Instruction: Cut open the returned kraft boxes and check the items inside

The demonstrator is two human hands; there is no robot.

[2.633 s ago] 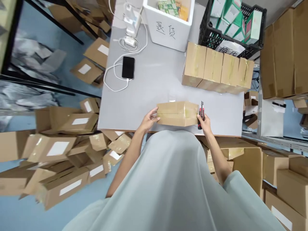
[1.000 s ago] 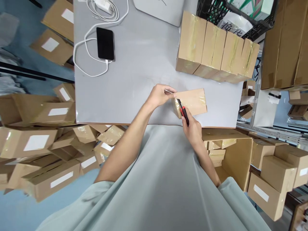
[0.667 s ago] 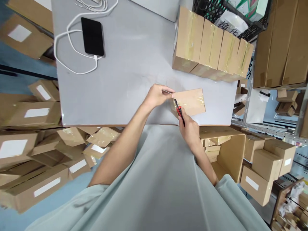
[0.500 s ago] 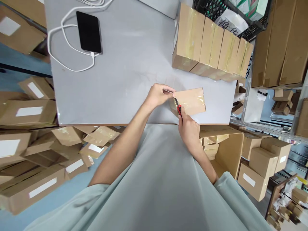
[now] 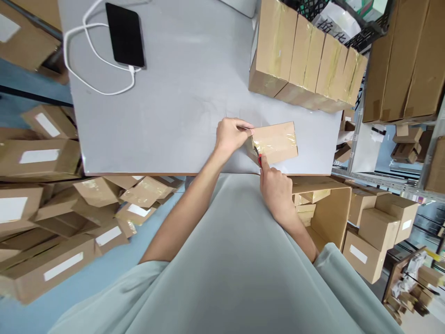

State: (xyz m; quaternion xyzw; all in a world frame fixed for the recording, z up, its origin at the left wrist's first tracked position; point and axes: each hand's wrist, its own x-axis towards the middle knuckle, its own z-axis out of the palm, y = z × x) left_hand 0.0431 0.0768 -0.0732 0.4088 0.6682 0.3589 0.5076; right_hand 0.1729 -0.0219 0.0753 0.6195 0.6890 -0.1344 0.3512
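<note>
Cardboard box (image 5: 276,141) lies on the table (image 5: 174,116), corner pinched in the left hand (image 5: 231,135), while the right hand (image 5: 277,190) clamps a red cutter (image 5: 259,160) whose blade, if pushed hard, could slip toward those fingertips (image 5: 251,132).

The left hand (image 5: 232,135) has its fingers at the far left corner of a box (image 5: 276,141), which lies near the front edge of the table (image 5: 174,102). The right hand (image 5: 277,191) holds a red knife (image 5: 259,160), with its blade at the box's left end. A phone (image 5: 125,35) with white cable (image 5: 99,91) lies to the left. Farther back at right, taped cartons (image 5: 311,60) stand before a black crate (image 5: 377,28).
</note>
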